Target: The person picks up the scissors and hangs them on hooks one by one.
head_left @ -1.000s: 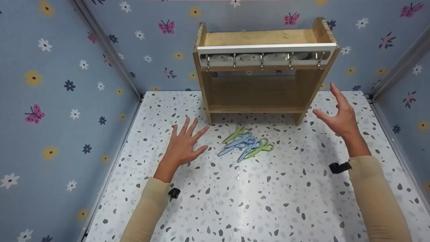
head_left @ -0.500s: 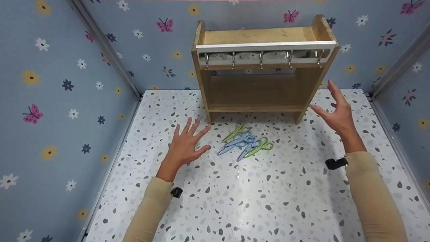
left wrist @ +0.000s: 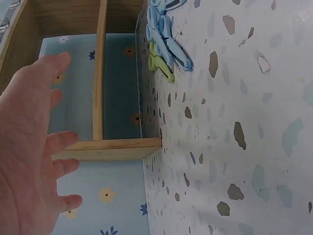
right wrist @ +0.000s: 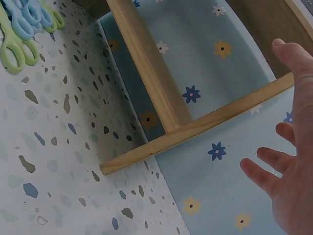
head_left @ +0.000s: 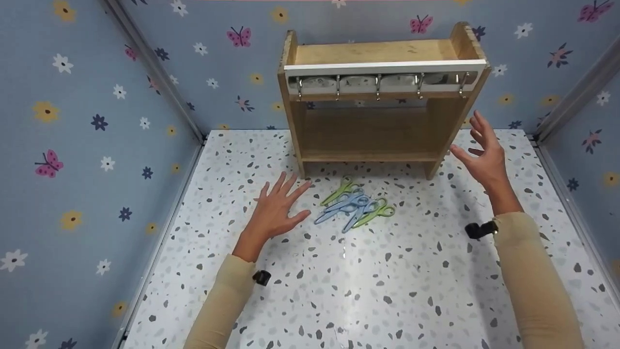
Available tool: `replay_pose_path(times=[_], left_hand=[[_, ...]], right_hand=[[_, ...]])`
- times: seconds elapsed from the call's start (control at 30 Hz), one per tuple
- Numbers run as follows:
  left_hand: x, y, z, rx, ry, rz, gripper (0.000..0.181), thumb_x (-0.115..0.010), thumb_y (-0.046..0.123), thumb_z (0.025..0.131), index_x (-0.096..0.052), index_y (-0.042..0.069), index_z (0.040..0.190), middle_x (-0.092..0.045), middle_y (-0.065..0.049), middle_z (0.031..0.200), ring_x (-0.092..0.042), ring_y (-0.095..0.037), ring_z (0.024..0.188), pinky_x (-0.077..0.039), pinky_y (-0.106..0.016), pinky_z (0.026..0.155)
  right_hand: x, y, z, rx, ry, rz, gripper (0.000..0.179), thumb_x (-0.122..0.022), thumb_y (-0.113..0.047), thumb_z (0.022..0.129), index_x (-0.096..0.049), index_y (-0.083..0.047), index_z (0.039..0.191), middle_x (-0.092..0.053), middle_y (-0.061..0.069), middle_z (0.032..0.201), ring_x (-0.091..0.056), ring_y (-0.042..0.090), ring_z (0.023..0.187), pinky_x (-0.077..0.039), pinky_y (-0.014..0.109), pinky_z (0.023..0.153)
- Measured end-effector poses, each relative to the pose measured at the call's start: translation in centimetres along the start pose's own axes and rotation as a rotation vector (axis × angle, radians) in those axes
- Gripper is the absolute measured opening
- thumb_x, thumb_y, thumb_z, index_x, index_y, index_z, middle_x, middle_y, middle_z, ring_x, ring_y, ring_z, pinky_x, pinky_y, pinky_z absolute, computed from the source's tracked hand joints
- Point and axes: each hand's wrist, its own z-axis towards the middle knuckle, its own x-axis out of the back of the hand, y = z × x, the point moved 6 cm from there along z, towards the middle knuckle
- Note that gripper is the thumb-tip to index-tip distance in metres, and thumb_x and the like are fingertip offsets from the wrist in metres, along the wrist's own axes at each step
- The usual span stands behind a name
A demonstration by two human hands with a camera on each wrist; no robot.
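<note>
Several blue and green scissors lie in a pile on the speckled tabletop, among them blue scissors (head_left: 341,207) and green scissors (head_left: 375,214). Behind the pile stands a wooden rack (head_left: 370,157) with a row of metal hooks on its white front strip. My left hand (head_left: 273,211) is left of the scissors with fingers spread, holding nothing. At the rack's right side my right hand (head_left: 487,157) has its thumb and fingers apart, also with nothing in it. In the left wrist view, the left hand (left wrist: 24,137) overlaps the rack's side.
The speckled table (head_left: 387,291) runs up to a flowered back wall (head_left: 242,68). Side panels (head_left: 87,194) with metal edge strips enclose it left and right. A small black camera sits at each sleeve cuff.
My left hand has shifted slightly right, closer to the scissors. The right hand has moved a little left and away from me, nearer the rack. Scissors and rack stay in place.
</note>
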Motion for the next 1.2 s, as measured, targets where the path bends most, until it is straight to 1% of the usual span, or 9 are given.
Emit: replay_pose_path(times=[0.23, 0.37, 0.43, 0.5, 0.6, 0.73, 0.9, 1.07, 1.2], left_hand=[[-0.5, 0.5, 0.3, -0.018, 0.02, -0.049, 0.075, -0.062, 0.058, 0.109, -0.039, 0.033, 0.176, -0.034, -0.012, 0.187, -0.027, -0.044, 0.175, -0.026, -0.08, 0.133], [-0.8, 0.8, 0.4, -0.041, 0.042, -0.066, 0.075, -0.063, 0.057, 0.109, -0.04, 0.032, 0.176, -0.036, -0.013, 0.186, -0.03, -0.044, 0.174, -0.029, -0.081, 0.131], [-1.0, 1.0, 0.5, -0.052, 0.049, -0.074, 0.075, -0.064, 0.056, 0.109, -0.04, 0.031, 0.176, -0.037, -0.013, 0.185, -0.03, -0.044, 0.174, -0.03, -0.081, 0.131], [-1.0, 1.1, 0.6, -0.059, 0.055, -0.084, 0.075, -0.065, 0.055, 0.109, -0.04, 0.03, 0.176, -0.037, -0.014, 0.185, -0.031, -0.044, 0.174, -0.031, -0.081, 0.13], [-1.2, 1.4, 0.8, -0.066, 0.063, -0.091, 0.076, -0.065, 0.055, 0.109, -0.041, 0.029, 0.176, -0.039, -0.016, 0.184, -0.034, -0.045, 0.172, -0.033, -0.081, 0.129], [-1.5, 1.8, 1.1, -0.067, 0.058, -0.097, 0.077, -0.066, 0.054, 0.109, -0.039, 0.027, 0.176, -0.04, -0.017, 0.183, -0.038, -0.045, 0.17, -0.035, -0.08, 0.128], [-2.0, 2.1, 1.5, -0.052, 0.044, -0.113, 0.078, -0.067, 0.053, 0.109, -0.039, 0.027, 0.176, -0.043, -0.015, 0.182, -0.041, -0.044, 0.169, -0.035, -0.081, 0.127], [-2.5, 2.2, 1.8, -0.043, 0.051, -0.17, 0.077, -0.07, 0.049, 0.108, -0.041, 0.027, 0.176, -0.048, -0.015, 0.178, -0.044, -0.044, 0.166, -0.036, -0.08, 0.127], [-2.8, 2.4, 2.1, -0.066, 0.073, -0.19, 0.074, -0.07, 0.046, 0.109, -0.043, 0.024, 0.174, -0.051, -0.016, 0.176, -0.048, -0.045, 0.162, -0.038, -0.078, 0.124]], right_hand=[[-0.4, 0.1, 0.8, 0.043, 0.017, 0.036, 0.095, -0.082, -0.027, 0.104, -0.025, -0.036, 0.18, -0.036, 0.007, 0.186, -0.044, 0.043, 0.168, -0.051, 0.063, 0.125], [-0.6, 0.1, 1.1, 0.091, 0.023, 0.06, 0.095, -0.083, -0.019, 0.103, -0.029, -0.031, 0.179, -0.041, 0.009, 0.183, -0.05, 0.047, 0.162, -0.064, 0.032, 0.107], [-0.7, 0.0, 1.2, 0.1, 0.029, 0.066, 0.095, -0.084, -0.018, 0.103, -0.03, -0.03, 0.179, -0.042, 0.011, 0.182, -0.052, 0.049, 0.16, -0.061, 0.016, 0.095], [-0.7, 0.0, 1.3, 0.099, 0.034, 0.072, 0.094, -0.084, -0.017, 0.102, -0.03, -0.03, 0.179, -0.043, 0.012, 0.182, -0.053, 0.05, 0.159, -0.055, 0.008, 0.088], [-0.8, -0.2, 1.6, 0.088, 0.042, 0.059, 0.094, -0.084, -0.019, 0.102, -0.031, -0.033, 0.178, -0.044, 0.012, 0.181, -0.054, 0.048, 0.159, -0.059, 0.011, 0.091], [-1.0, -0.1, 1.9, 0.067, 0.044, 0.04, 0.095, -0.084, -0.022, 0.102, -0.029, -0.035, 0.178, -0.045, 0.011, 0.18, -0.054, 0.046, 0.16, -0.065, 0.03, 0.104], [-1.3, 0.2, 2.1, 0.047, 0.052, 0.051, 0.096, -0.085, -0.023, 0.102, -0.029, -0.037, 0.178, -0.046, 0.01, 0.18, -0.053, 0.043, 0.162, -0.063, 0.047, 0.114], [-1.5, 0.3, 2.3, 0.042, 0.065, 0.082, 0.094, -0.083, -0.019, 0.103, -0.029, -0.034, 0.178, -0.047, 0.01, 0.179, -0.053, 0.042, 0.162, -0.057, 0.048, 0.122], [-1.7, 0.2, 2.3, 0.053, 0.064, 0.101, 0.091, -0.081, -0.017, 0.104, -0.03, -0.032, 0.178, -0.048, 0.01, 0.178, -0.054, 0.042, 0.162, -0.062, 0.04, 0.115]])
